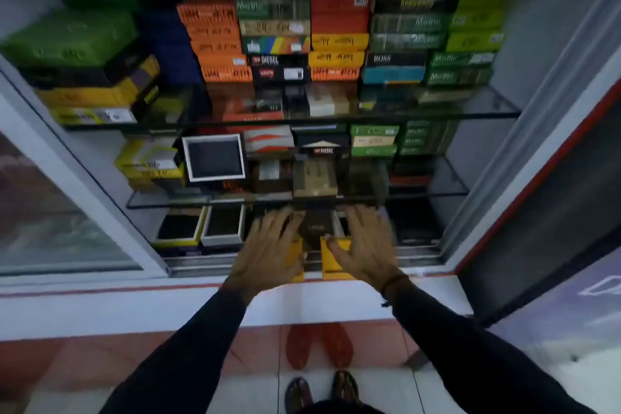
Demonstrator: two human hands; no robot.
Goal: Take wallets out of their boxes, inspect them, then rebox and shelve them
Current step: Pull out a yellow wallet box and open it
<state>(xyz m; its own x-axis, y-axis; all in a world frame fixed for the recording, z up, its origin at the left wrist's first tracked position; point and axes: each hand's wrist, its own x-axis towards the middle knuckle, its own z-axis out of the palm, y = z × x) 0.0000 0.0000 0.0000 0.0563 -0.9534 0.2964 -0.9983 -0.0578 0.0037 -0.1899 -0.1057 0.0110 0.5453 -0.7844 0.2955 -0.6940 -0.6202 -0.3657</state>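
Note:
Both my hands reach into the bottom level of a glass-shelved cabinet. My left hand (268, 245) and my right hand (363, 242) flank a yellow box (336, 262) and press on its two sides. A dark wallet (316, 228) sits upright in the box between my hands. Fingers on both hands are spread over the box's sides. The picture is blurred, so the exact grip is hard to read.
Stacks of orange, green, yellow and black wallet boxes (336, 40) fill the upper glass shelf (487, 111). A middle shelf (437, 191) holds more boxes and an open white-framed box (215, 158). Open boxes (201, 228) sit left of my hands. A sliding glass door (50, 212) stands at left.

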